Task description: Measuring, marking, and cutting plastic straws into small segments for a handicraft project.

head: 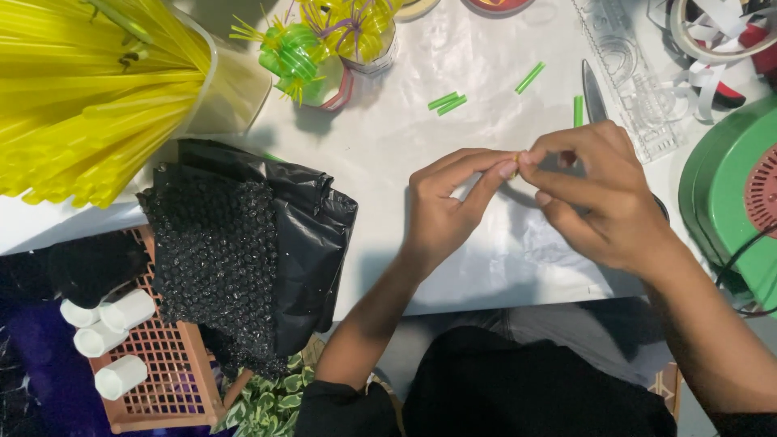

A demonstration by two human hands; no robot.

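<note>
a tiny yellowish piece (515, 155), mostly hidden, sits just right of centre, pinched between the fingertips of the left hand (443, 206) and right hand (599, 194), which meet over the white table (388, 137). it looks small enough to slip and drop among the green straw bits (447, 102) at 11 o'clock. the blade (593, 91) at 1 o'clock lies near the right knuckles, a nick risk.

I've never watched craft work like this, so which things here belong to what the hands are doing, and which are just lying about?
In use: left hand and right hand, pinching a tiny piece; cut green straw bits; yellow straws; knife; finished straw ornaments.

Lying about: black plastic bag; orange basket; white tubes; green machine; clear ruler.
</note>
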